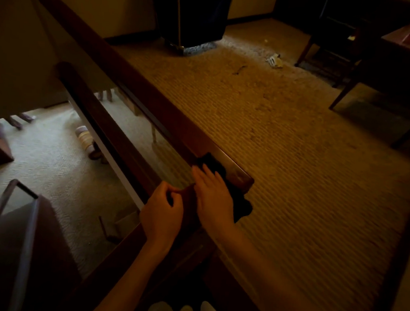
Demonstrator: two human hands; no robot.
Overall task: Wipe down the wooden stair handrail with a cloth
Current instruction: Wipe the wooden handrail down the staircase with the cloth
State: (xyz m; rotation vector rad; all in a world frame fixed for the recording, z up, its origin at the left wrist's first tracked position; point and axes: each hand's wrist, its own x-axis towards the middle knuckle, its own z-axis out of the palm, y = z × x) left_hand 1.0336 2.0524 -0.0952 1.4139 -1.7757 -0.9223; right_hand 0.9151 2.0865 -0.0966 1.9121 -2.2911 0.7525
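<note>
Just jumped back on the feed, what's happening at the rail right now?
A person is working at the wooden handrail, near its end. The right hand presses flat on a dark cloth lying on the rail's top. The left hand sits just beside it, fingers curled at the rail's edge. The dim light hides whether it grips the wood or the cloth.

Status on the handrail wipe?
Right hand flat on dark cloth atop brown wooden handrail. Left hand curled beside it, grip unclear. Rail ahead bare.
</note>
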